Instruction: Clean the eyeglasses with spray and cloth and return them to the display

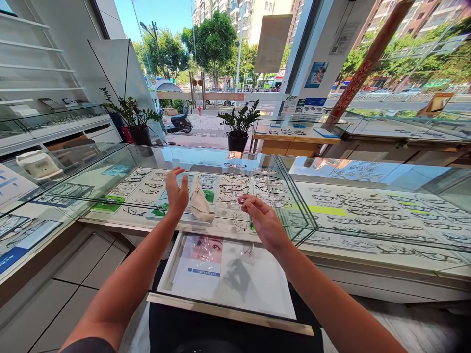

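Observation:
My right hand (pixel 263 220) is closed in a pinch on a pair of thin-rimmed eyeglasses (pixel 241 220), held up above the glass counter. One round lens hangs just below my fingertips; the rest blends into the frames behind it. My left hand (pixel 176 191) is raised over the counter, fingers and thumb apart, with nothing in it. Just right of it is a crumpled beige cloth (pixel 201 203), its top standing in a peak; whether it rests on the glass I cannot tell. Below my hands, a pulled-out white drawer (pixel 265 289) contains a printed card (pixel 202 270) and a clear plastic piece.
The glass display counter (pixel 294 196) runs across in front, with many eyeglass frames (pixel 368 206) under its top. Potted plants (pixel 238 139) stand behind it. Another glass case (pixel 44 196) adjoins at left, and a white object (pixel 39 164) sits there. The drawer's front edge juts toward me.

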A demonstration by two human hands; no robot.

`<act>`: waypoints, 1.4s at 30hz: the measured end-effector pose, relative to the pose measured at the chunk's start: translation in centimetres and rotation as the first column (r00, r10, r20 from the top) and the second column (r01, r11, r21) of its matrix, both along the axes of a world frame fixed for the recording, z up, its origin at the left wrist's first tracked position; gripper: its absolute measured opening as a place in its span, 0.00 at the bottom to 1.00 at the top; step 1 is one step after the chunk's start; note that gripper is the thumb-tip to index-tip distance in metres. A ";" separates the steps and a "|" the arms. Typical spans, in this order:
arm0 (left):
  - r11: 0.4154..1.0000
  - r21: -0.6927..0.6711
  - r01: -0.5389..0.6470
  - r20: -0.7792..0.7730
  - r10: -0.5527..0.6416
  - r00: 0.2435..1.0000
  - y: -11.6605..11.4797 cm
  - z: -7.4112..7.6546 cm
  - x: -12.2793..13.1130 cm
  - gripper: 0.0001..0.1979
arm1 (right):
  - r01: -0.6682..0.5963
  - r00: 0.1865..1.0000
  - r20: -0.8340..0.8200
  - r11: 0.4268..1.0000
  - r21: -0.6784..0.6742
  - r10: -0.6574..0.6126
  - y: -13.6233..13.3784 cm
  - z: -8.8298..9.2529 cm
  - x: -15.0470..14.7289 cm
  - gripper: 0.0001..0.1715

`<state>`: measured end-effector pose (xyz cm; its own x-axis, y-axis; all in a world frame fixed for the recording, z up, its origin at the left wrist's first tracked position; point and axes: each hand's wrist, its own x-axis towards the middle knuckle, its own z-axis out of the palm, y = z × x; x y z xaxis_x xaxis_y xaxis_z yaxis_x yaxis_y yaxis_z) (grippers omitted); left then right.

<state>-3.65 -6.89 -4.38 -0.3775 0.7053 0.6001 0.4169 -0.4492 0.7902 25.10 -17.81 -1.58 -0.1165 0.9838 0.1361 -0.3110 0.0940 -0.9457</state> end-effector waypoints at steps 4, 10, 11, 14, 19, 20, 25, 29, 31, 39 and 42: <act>0.950 0.017 -0.312 -0.043 0.313 0.949 1.2 -0.5 -2.2 0.29 | 0.020 1.000 -0.023 1.000 -0.018 -0.020 0.1 -0.2 0.0 0.31; 0.909 -0.327 -0.258 0.070 0.295 0.953 4.3 -2.6 -5.5 0.42 | 0.005 0.999 -0.051 1.000 -0.027 -0.006 -0.1 0.1 -0.3 0.30; 0.904 -0.367 -0.220 0.086 0.269 0.959 4.6 -2.9 -5.8 0.42 | 0.006 0.999 -0.052 1.000 -0.027 -0.007 -0.1 0.1 -0.3 0.31; 0.878 -0.449 -0.165 0.084 0.225 0.971 5.1 -3.8 -6.3 0.37 | 0.015 0.998 -0.060 0.999 -0.033 -0.017 -0.1 0.2 -0.3 0.32; 0.857 -0.476 -0.198 0.001 0.225 0.974 5.1 -4.1 -6.5 0.16 | 0.007 0.998 -0.066 0.999 -0.038 -0.009 -0.1 0.1 -0.2 0.32; 0.857 -0.476 -0.199 -0.007 0.223 0.975 5.0 -4.0 -6.5 0.15 | 0.004 0.998 -0.064 0.999 -0.033 -0.006 -0.1 0.1 -0.2 0.32; 0.846 -0.493 -0.205 -0.051 0.208 0.977 4.4 -3.5 -6.2 0.12 | -0.034 0.998 -0.046 0.999 0.004 0.034 -0.2 0.3 0.1 0.29; 0.825 -0.525 -0.210 -0.078 0.199 0.977 3.8 -2.9 -5.7 0.12 | -0.062 0.996 -0.057 0.997 0.036 0.064 0.0 0.5 0.4 0.27; 0.813 -0.542 -0.214 -0.081 0.203 0.976 3.5 -2.8 -5.4 0.16 | -0.083 0.993 -0.081 0.995 0.046 0.087 0.1 0.7 0.7 0.26; 0.879 -0.140 -0.456 -0.118 0.442 0.889 2.5 -1.9 -4.6 0.39 | -0.180 0.982 -0.039 0.980 0.080 0.184 0.2 2.4 2.1 0.24; 0.925 0.289 -0.246 -0.230 0.316 0.920 0.5 0.6 -2.7 0.40 | -0.215 0.976 0.057 0.975 0.059 0.212 0.4 3.6 2.6 0.24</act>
<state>-6.39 -6.42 -3.80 -0.3379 0.4072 0.8485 0.7347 -0.4494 0.5082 27.73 -17.42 2.06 -0.3308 0.9249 0.1875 -0.2834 0.0922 -0.9546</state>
